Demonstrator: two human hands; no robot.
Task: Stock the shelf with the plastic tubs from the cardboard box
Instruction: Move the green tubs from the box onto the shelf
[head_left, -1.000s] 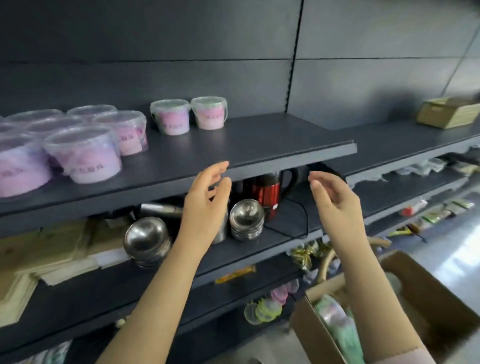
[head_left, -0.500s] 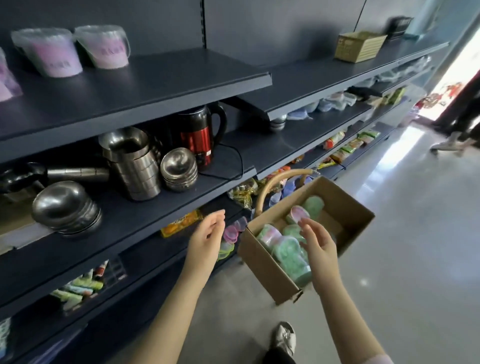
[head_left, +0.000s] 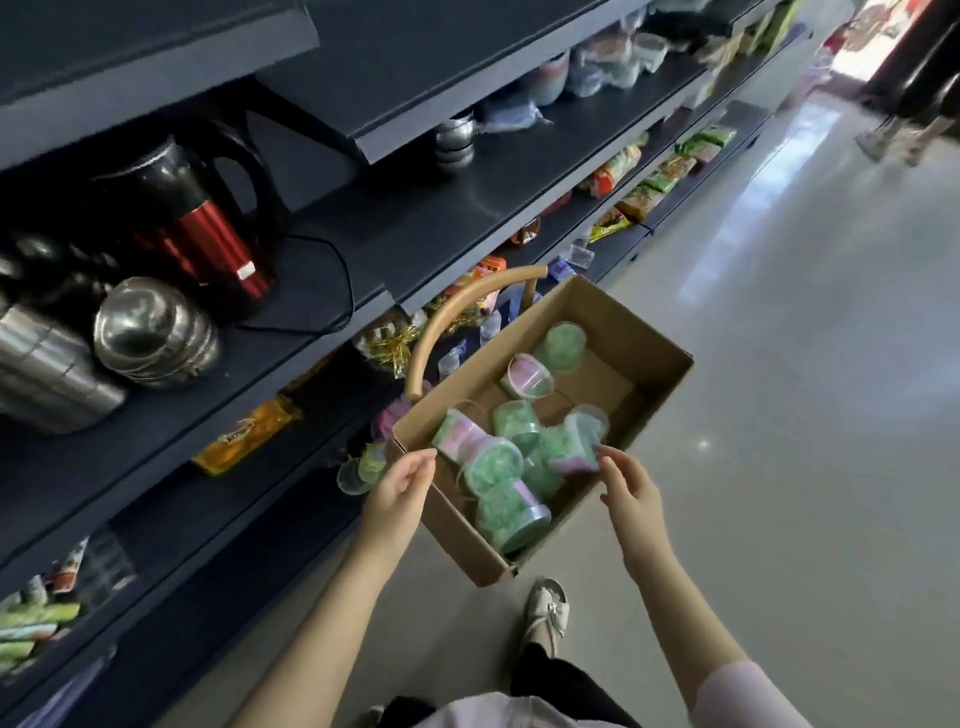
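An open cardboard box (head_left: 644, 332) sits low beside the dark shelving, with several clear plastic tubs of green and pink filling lying jumbled inside. My left hand (head_left: 397, 493) hovers at the box's near left corner, fingers apart, holding nothing. My right hand (head_left: 631, 486) reaches over the near right rim; its fingertips touch a green-and-pink tub (head_left: 574, 441) without closing on it. A green tub (head_left: 511, 512) lies closest to me in the box. The top shelf edge (head_left: 156, 57) shows at the upper left.
A red and black kettle (head_left: 208, 218) with its cord, stacked steel bowls (head_left: 153, 332) and steel cups (head_left: 47, 374) fill the middle shelf. A curved wooden handle (head_left: 457, 312) rises behind the box. Snack packets line lower shelves. My shoe (head_left: 545, 610) is on the floor.
My view has swung down from the top shelf to the box. Both hands dropped from shelf height to the box, the right one reaching a tub.
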